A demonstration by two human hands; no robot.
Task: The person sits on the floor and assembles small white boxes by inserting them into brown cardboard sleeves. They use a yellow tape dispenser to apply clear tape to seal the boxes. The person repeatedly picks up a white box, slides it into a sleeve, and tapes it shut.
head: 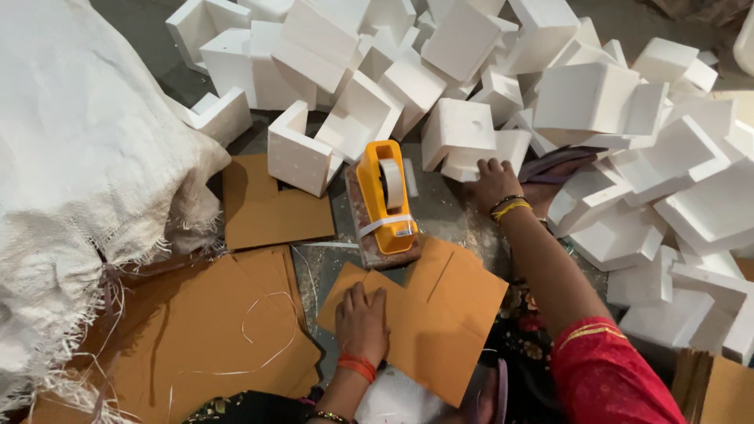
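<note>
My left hand [361, 318] lies flat, fingers together, pressing on a brown cardboard sheet [440, 314] spread on the floor in front of me. My right hand [491, 182] reaches forward and touches the lower edge of a white foam corner block [459, 133] at the foot of a pile of such blocks. Between the two hands stands an orange tape dispenser [385, 196] with a roll of clear tape, set on a speckled brown slab.
A heap of several white foam corner blocks [597, 94] fills the far side and right. More flat cardboard sheets [204, 338] lie at the left, with a loose plastic strap. A large white woven sack [78, 157] bulges at the left. Cardboard edges [719, 389] stand at bottom right.
</note>
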